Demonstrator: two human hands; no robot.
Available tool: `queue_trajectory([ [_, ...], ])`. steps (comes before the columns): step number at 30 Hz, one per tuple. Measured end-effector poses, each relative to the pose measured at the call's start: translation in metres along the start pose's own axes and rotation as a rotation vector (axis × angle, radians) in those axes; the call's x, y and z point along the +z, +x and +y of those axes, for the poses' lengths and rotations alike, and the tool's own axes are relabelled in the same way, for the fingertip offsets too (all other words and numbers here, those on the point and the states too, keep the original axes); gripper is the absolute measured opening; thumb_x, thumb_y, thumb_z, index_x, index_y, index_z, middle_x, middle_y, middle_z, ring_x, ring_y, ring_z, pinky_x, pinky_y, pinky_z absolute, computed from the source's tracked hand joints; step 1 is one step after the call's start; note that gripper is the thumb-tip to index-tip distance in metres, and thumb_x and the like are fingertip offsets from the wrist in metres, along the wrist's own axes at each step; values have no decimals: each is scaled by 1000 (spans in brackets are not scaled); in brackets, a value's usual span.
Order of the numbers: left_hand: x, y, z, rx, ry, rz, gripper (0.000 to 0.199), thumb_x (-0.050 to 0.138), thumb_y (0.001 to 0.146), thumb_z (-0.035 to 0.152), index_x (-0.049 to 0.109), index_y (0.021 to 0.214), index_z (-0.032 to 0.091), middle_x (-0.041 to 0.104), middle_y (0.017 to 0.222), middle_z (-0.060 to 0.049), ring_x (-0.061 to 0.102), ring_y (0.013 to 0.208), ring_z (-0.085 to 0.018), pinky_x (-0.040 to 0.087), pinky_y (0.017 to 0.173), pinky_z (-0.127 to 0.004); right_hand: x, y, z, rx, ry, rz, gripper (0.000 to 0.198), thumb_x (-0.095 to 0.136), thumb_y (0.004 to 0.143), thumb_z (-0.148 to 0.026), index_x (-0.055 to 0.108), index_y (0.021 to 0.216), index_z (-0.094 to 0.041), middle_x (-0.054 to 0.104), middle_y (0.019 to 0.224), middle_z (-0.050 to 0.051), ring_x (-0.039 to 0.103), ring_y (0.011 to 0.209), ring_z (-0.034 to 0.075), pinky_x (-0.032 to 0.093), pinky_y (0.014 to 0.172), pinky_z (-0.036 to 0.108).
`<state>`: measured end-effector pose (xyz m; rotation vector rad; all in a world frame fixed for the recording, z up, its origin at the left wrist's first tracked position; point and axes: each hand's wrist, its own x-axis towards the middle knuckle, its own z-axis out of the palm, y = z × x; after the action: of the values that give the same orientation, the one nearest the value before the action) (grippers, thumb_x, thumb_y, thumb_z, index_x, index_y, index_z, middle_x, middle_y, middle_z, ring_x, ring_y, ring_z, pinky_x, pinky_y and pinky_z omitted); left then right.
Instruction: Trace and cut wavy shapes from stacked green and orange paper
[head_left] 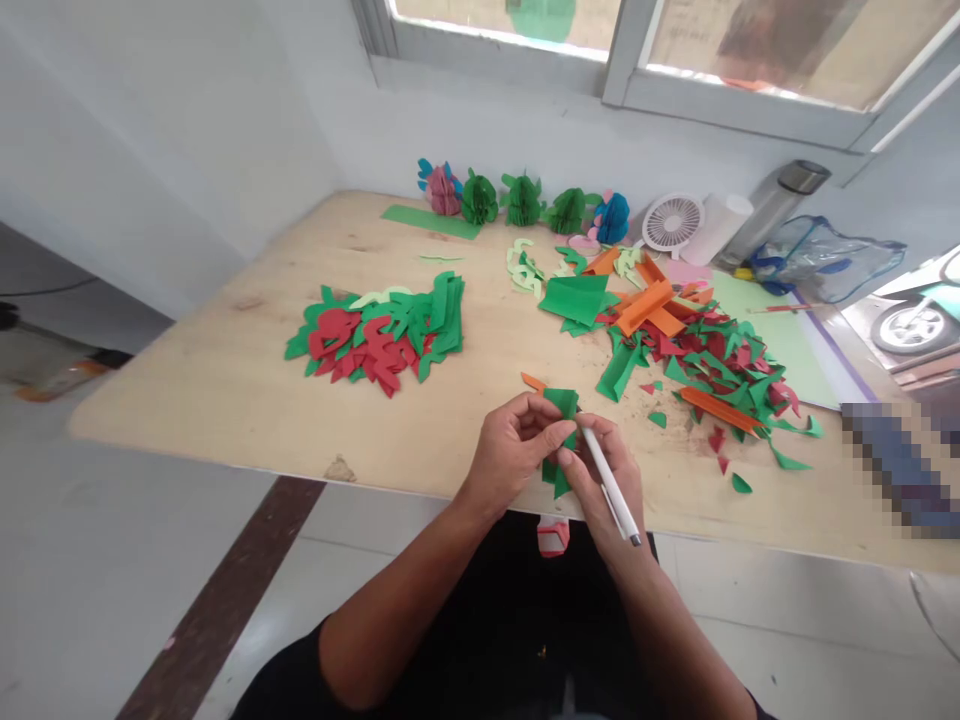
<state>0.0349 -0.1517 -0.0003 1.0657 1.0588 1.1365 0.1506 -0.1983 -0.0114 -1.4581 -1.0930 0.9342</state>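
Note:
A folded piece of green paper (561,401) is held up near the front edge of the table. My left hand (516,440) is closed on it, the thumb pressed across its face. My right hand (611,470) is closed beside it, its fingers holding a white pen (611,485), with the clip end toward my body. Its thumb and fingertips also touch the lower part of the green paper; the pen's tip is mostly hidden behind the fingers. Just beyond my left hand lies a small orange paper strip (534,382).
Red and green cut-outs (375,335) are piled on the left. Paper scraps (705,360) cover the right, beside a green sheet (787,340). Along the wall stand several honeycomb paper figures (523,200), a small white fan (673,222), a bottle (776,210) and a clear pouch (832,260).

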Motion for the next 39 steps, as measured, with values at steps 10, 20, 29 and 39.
queue_trajectory([
  [10, -1, 1, 2, 23, 25, 16, 12, 71, 72, 28, 66, 73, 16, 70, 70, -2, 64, 65, -13, 52, 60, -21, 0, 6, -1, 10, 113, 74, 25, 65, 73, -31, 62, 96, -24, 68, 84, 0, 65, 77, 17, 54, 68, 30],
  [20, -1, -1, 2, 19, 67, -4, 15, 66, 76, 28, 67, 68, 16, 64, 60, 1, 58, 55, -11, 47, 51, -19, 2, 11, 7, 53, 192, 198, 28, 74, 67, -34, 64, 91, -23, 69, 83, 0, 66, 75, 15, 53, 68, 29],
  [29, -7, 0, 11, 14, 146, -80, 17, 58, 77, 22, 72, 72, 15, 67, 62, -1, 62, 58, -12, 51, 55, -21, -4, 11, 5, -1, 78, 243, 22, 71, 72, -36, 64, 87, -22, 68, 76, -1, 62, 68, 14, 50, 61, 26],
  [39, -7, 0, 15, -28, 124, -144, 14, 59, 77, 20, 72, 74, 15, 68, 63, -1, 65, 58, -13, 53, 56, -22, -4, 12, 7, -5, 69, 250, 21, 70, 74, -37, 64, 87, -22, 67, 75, -1, 61, 67, 15, 49, 62, 27],
])
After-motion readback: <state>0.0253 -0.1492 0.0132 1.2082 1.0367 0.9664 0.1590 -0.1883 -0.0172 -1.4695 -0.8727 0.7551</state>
